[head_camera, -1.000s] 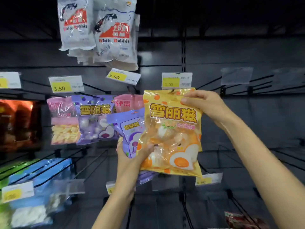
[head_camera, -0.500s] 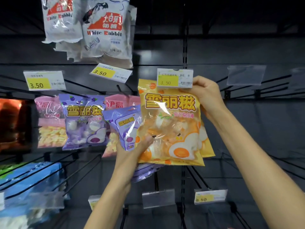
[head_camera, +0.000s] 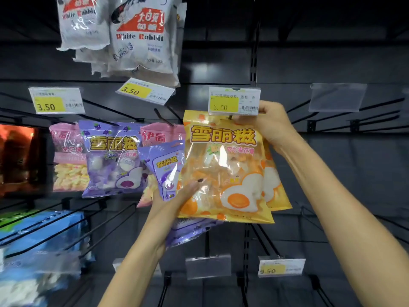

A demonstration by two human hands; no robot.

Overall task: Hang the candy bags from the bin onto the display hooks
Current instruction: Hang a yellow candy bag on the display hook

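An orange candy bag with egg pictures hangs at the centre, its top just under a 3.50 price tag. My right hand grips the bag's upper right corner next to that tag. My left hand holds the bag's lower left edge and also clasps a purple candy bag, with more purple packaging sticking out below. A second orange bag shows behind the first one. The hook itself is hidden by the tag and bag.
Purple and pink bags hang on hooks to the left, white White Rabbit bags above. Bare black hooks stick out at right and below. Blue packs lie at lower left.
The orange bag has gone up and back until its top sits under the price tag, and my right hand went with it. The view has shifted slightly.
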